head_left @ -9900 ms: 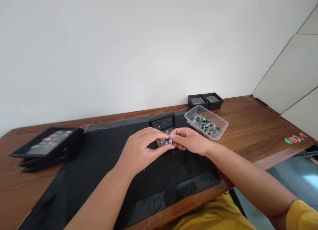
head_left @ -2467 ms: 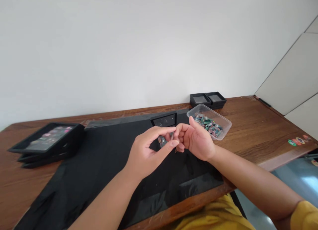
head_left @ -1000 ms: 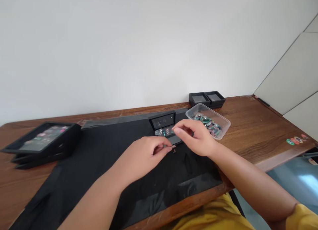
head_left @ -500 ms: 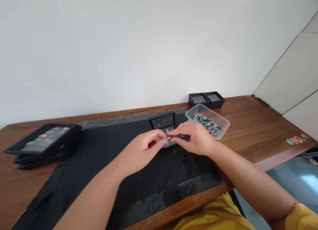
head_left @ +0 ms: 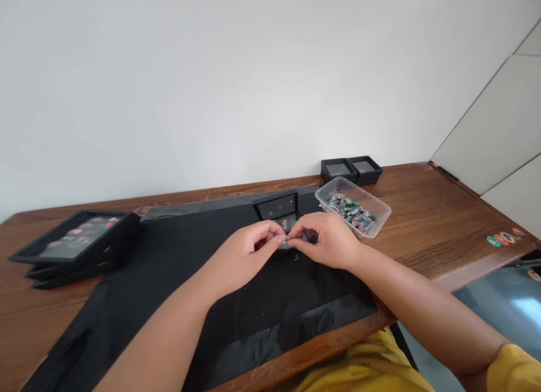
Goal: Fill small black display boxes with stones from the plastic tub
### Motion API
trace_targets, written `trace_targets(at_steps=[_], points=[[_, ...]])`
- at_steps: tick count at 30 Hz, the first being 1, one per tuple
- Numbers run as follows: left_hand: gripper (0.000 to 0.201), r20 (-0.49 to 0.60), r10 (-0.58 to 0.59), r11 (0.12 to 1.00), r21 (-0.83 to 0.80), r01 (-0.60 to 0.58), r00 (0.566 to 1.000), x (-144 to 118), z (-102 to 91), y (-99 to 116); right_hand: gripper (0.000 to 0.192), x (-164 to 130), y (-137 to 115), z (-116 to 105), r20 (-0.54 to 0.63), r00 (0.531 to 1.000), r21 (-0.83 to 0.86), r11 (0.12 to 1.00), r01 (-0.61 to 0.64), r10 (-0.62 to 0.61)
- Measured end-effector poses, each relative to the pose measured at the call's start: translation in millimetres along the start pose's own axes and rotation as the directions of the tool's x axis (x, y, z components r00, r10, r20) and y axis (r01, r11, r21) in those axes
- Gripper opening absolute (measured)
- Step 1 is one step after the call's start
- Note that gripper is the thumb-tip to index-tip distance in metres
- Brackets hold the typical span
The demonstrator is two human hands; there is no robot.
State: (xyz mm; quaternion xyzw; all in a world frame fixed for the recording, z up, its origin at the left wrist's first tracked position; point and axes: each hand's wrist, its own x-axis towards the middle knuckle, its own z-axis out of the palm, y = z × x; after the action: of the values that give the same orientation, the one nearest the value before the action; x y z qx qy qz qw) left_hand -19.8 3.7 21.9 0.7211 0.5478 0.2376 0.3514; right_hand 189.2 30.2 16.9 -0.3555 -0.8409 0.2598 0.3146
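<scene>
My left hand and my right hand meet fingertip to fingertip over a black mat. Between the pinched fingers of both hands sits one small greenish stone, too small to make out. Just behind the fingers lies a small open black box with a raised lid and a few stones inside. A tiny dark piece lies on the mat below my hands. To the right stands a clear plastic tub holding several green and red stones.
The wooden table carries a stack of black display trays at the far left and two small black boxes against the wall. Coloured stickers sit near the right edge. A white wall rises behind.
A second ago my hands were apart, the right one over the open box. They have come together and now pinch the small stone between them in front of the box.
</scene>
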Motion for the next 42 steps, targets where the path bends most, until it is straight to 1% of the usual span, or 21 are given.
trace_targets(at_steps=[3,7,12,16,18,21,24,27,29,31,33,37,39,42], points=[[0.039,-0.004,-0.001,1.000,0.013,0.001,1.000,0.9,-0.2,0.6,0.004,0.2,-0.8,3.9,-0.011,0.999,0.028,0.999,-0.038,0.039],[0.042,-0.050,0.018,0.999,0.045,-0.015,0.999,1.8,-0.4,2.1,0.012,-0.5,-0.7,6.9,-0.001,0.999,0.048,0.998,-0.049,0.049],[0.043,-0.083,0.005,0.999,0.049,-0.001,0.997,2.8,1.8,-0.7,0.016,-1.6,-0.4,8.9,0.046,0.998,0.002,0.999,-0.042,0.041],[0.041,-0.108,-0.027,0.999,0.022,0.030,0.994,1.1,-3.3,-5.5,0.017,-1.2,-0.8,7.0,0.054,0.997,-0.052,0.998,-0.047,0.049],[0.039,-0.133,-0.041,0.998,0.034,0.046,0.990,0.1,-8.0,-7.5,0.013,-1.7,-2.4,6.1,0.106,0.994,-0.088,0.996,-0.002,0.012],[0.036,-0.219,-0.046,0.994,0.091,0.067,0.975,-0.6,-13.7,-10.1,0.009,-3.7,-6.6,8.5,0.226,0.973,-0.190,0.977,0.094,-0.050],[0.037,-0.301,-0.053,0.986,0.137,0.099,0.952,-0.5,-16.5,-11.0,0.017,-5.3,-10.6,14.4,0.310,0.948,-0.299,0.939,0.171,-0.073],[0.037,-0.331,-0.066,0.978,0.165,0.126,0.941,-1.0,-17.6,-9.0,0.018,-5.1,-12.2,18.9,0.400,0.908,-0.343,0.898,0.275,-0.125],[0.036,-0.333,-0.058,0.977,0.176,0.122,0.941,-1.6,-17.9,-6.9,0.019,-4.1,-12.4,20.0,0.422,0.896,-0.355,0.884,0.304,-0.139],[0.034,-0.328,-0.040,0.977,0.186,0.106,0.944,-2.4,-18.1,-5.5,0.019,-3.2,-12.8,20.2,0.400,0.910,-0.370,0.890,0.266,-0.106],[0.033,-0.323,-0.025,0.976,0.198,0.093,0.946,-2.9,-18.3,-4.8,0.018,-2.5,-14.1,20.4,0.368,0.929,-0.383,0.903,0.194,-0.044],[0.032,-0.320,-0.019,0.967,0.234,0.099,0.947,-3.3,-19.4,-3.9,0.027,-3.0,-19.0,24.0,0.314,0.946,-0.424,0.903,0.064,0.080],[0.033,-0.317,-0.023,0.962,0.252,0.108,0.948,-3.4,-19.6,-3.0,0.028,-3.7,-21.1,27.4,0.293,0.950,-0.437,0.899,0.032,0.109],[0.033,-0.312,-0.025,0.959,0.261,0.111,0.950,-3.9,-18.7,-1.7,0.021,-4.3,-22.1,31.8,0.314,0.943,-0.385,0.923,0.022,0.109]])
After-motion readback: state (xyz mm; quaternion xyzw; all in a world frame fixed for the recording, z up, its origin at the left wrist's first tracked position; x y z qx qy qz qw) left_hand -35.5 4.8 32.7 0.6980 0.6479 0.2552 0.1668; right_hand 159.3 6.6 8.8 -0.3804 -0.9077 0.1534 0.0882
